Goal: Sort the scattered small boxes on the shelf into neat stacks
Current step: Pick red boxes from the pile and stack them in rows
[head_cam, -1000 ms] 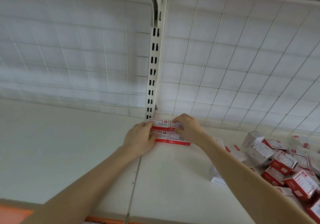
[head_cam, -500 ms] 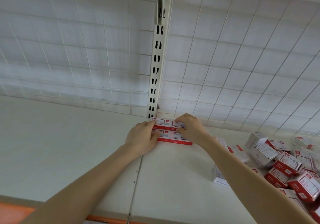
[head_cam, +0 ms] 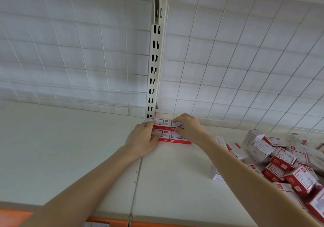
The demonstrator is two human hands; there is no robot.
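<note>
While I am squaring four flat red-and-white cardboard boxes (head_cam: 177, 139) between my fingers (head_cam: 152, 124), left hand (head_cam: 142, 139) gripping their left edge, right hand (head_cam: 188, 128) pinching the right pair, I am reckoning an uneven squeeze could skew them; the scattered heap of matching boxes (head_cam: 284, 162) is lying well right of my fingers.
</note>
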